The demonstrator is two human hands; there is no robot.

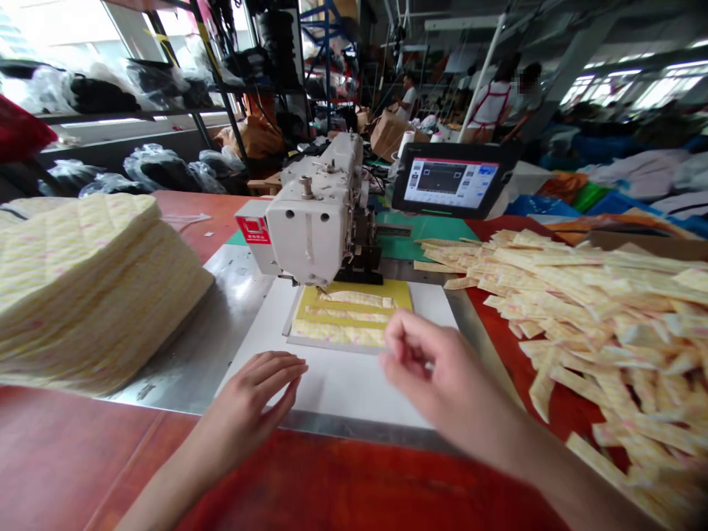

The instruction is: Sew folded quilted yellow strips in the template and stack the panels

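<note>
My left hand (259, 391) hovers over the near left of a white sheet (343, 383). Its fingers are stretched out with the thumb apart, and it holds nothing. Past the sheet's right side, my right hand (425, 361) is loosely closed with curled fingers; nothing sticks out of it. Just beyond both hands lies a yellow plate (403, 291) under the head of a white sewing machine (310, 236). Several narrow checked fabric strips (340, 333) lie across this plate in rows. The farthest strip (359, 299) looks slightly bowed beneath the machine head.
On the left stands a thick stack of quilted yellow fabric pieces (82, 295). A large heap of loose fabric strips (608, 317) covers the right side of the red table (343, 487). A control screen (450, 184) stands behind the plate. Other people work in the background.
</note>
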